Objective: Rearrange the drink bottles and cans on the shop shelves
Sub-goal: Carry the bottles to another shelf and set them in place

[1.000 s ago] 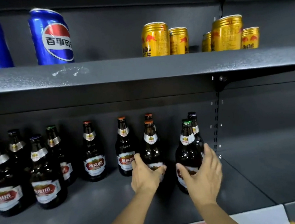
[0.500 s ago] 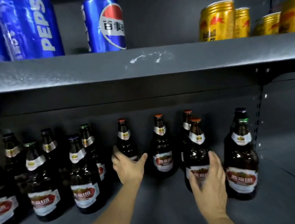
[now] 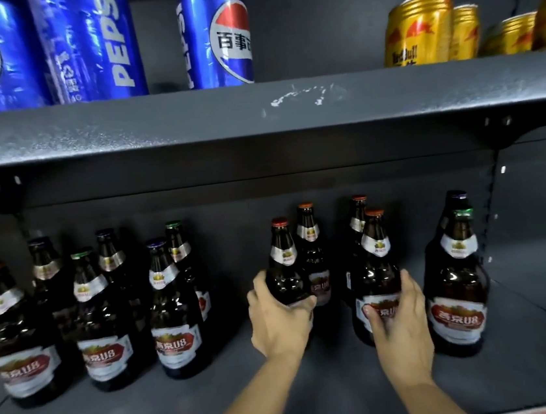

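1. Two hands work the lower shelf (image 3: pixel 319 388) of a dark shop rack: the left hand (image 3: pixel 280 325) has its fingers and thumb wrapped round the body of a red-capped bottle (image 3: pixel 285 270), while the right hand (image 3: pixel 398 320) curls round the label of an orange-capped bottle (image 3: pixel 376 273) just to its right.
2. Both bottles stand upright mid-shelf, each in front of another bottle; a green-capped bottle (image 3: pixel 457 281) stands near on the right.
3. Progress looks partial: the left cluster of bottles (image 3: pixel 100 315) sits in loose rows with caps of mixed colours, so more sorting likely remains. Pepsi cans (image 3: pixel 216 33) and gold Red Bull cans (image 3: pixel 418 32) stand on the upper shelf (image 3: pixel 152 118).
4. Half a second earlier the left hand only reached towards a back-row bottle; that bottle is now gripped and drawn forward. The right hand's grip on its bottle is unchanged.
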